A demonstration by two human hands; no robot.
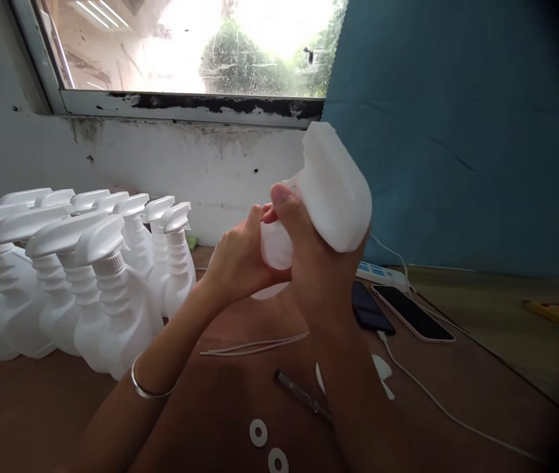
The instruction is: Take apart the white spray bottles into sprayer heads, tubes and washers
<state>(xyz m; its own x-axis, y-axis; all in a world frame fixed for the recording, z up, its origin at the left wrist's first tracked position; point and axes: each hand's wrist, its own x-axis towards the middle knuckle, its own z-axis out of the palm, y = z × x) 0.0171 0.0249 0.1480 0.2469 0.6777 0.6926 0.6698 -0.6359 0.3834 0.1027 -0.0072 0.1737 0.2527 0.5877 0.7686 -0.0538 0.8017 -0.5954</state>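
Above the table, my right hand (pixel 326 282) is closed around a white trigger spray head (pixel 341 190), its broad rounded back toward me. My left hand (pixel 242 253) is wrapped around a white spray bottle (pixel 276 248) just left of it. Both thumbs and fingers come close together where head and bottle meet. That joint is hidden, so I cannot tell how far the head sits on the neck.
Several white spray bottles with heads (pixel 116 295) stand in rows at left. On the brown table lie thin white tubes (pixel 254 345), a pen-like tool (pixel 303 396), white ring washers (pixel 258 433), two phones (pixel 412 312), a charging cable (pixel 431 401) and a power strip (pixel 382 274).
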